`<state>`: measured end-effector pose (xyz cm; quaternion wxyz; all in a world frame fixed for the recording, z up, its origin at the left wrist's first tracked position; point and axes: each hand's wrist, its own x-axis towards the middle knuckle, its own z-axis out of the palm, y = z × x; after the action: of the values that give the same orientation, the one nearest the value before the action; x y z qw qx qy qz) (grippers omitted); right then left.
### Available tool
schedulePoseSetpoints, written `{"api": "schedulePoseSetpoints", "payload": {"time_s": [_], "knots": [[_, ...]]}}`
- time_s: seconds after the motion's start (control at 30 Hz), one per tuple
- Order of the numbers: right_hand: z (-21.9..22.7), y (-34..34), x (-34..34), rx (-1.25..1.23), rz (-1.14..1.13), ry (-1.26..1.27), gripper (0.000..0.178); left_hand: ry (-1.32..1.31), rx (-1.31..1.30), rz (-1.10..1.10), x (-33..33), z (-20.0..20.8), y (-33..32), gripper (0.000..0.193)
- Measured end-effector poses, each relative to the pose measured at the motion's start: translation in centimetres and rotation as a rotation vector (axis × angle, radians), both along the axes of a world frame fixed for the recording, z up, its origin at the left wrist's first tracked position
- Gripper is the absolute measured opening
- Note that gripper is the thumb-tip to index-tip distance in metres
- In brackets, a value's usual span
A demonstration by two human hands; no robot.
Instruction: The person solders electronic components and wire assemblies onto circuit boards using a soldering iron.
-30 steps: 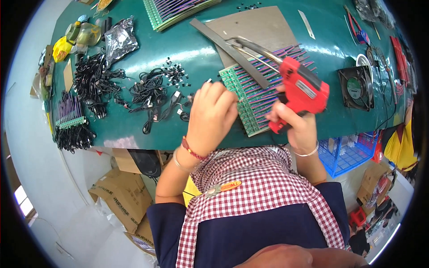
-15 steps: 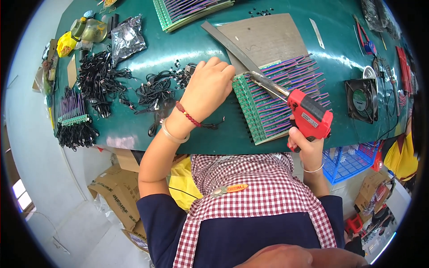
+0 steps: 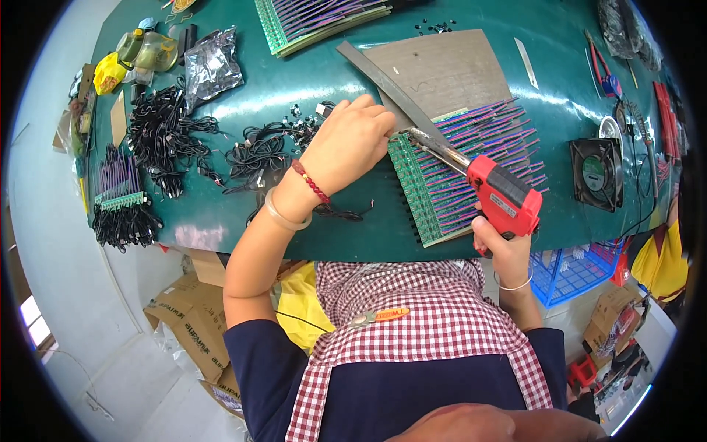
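My right hand [image 3: 508, 247] grips a red and black soldering gun [image 3: 508, 197]. Its metal barrel slants up and left, and its tip lies at the upper left corner of a green circuit board panel [image 3: 414, 184]. Rows of purple, red and blue wires [image 3: 479, 166] stick out rightward from the panel. My left hand [image 3: 350, 140] is closed in a pinch at that same corner, right beside the gun's tip. What its fingers hold is hidden behind the hand. A flat metal bar [image 3: 387, 85] runs diagonally down to the panel, partly behind the gun.
A brown board [image 3: 449, 70] lies beyond the panel. Black cables [image 3: 254, 155] and small connectors [image 3: 305, 131] are left of my left hand, with more cable bundles [image 3: 162, 136] further left. Another wired panel stack [image 3: 324, 26] is at the far side. A black fan [image 3: 596, 171] stands right.
The whole view has shifted slightly, with the table appearing a little lower. The soldering gun's body has moved slightly left relative to the panel. My left hand stays at the panel's corner.
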<state>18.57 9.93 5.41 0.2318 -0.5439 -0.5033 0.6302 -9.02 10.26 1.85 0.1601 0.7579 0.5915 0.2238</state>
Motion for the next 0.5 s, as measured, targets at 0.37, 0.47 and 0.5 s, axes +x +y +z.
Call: {"api": "schedulePoseSetpoints", "payload": {"time_s": [0.37, 0.47, 0.5], "knots": [[-0.3, 0.0, 1.1, -0.001, 0.032, -0.021, 0.017, -0.071, -0.033, -0.035, 0.0, 0.0, 0.5, 0.006], [0.3, -0.1, 0.8, 0.002, 0.007, -0.031, 0.018, -0.079, -0.030, -0.043, 0.0, 0.1, 0.6, 0.006], [0.5, -0.1, 0.7, 0.005, -0.015, -0.027, 0.018, -0.079, -0.029, -0.050, 0.0, 0.1, 0.6, 0.006]]}}
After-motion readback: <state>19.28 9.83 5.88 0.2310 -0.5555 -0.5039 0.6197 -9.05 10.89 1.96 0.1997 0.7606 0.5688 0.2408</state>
